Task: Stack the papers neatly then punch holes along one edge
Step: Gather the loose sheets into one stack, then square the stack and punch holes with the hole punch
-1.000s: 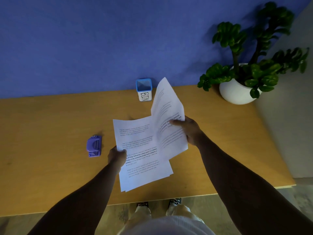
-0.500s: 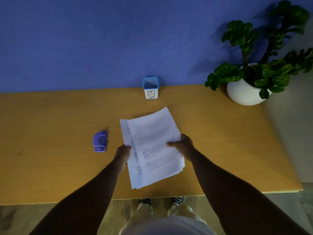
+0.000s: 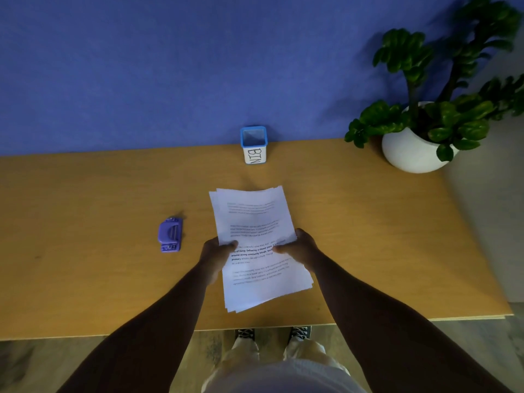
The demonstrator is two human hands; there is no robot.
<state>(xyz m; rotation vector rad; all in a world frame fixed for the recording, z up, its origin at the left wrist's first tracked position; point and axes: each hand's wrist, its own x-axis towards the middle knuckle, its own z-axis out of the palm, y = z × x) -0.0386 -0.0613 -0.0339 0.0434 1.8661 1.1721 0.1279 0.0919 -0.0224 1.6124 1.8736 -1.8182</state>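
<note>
My left hand (image 3: pixel 217 252) grips papers (image 3: pixel 256 245) at left edge, thumb on top. My right hand (image 3: pixel 300 248) grips right edge. Stack over desk (image 3: pixel 85 222) middle, edges slightly uneven. Punch (image 3: pixel 170 234) left of papers, apart, untouched.

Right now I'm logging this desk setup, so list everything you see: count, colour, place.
papers: one stack of several sheets, white with printed text, centre of desk, edges slightly fanned
hole punch: one, purple, left of the papers
bin: one, white with blue rim, back edge
plant: one, green in white pot, back right corner
desk: one, tan wood
wall: blue
shoes: two, dark, below desk edge
left hand: grips stack's left edge
right hand: grips right edge
</note>
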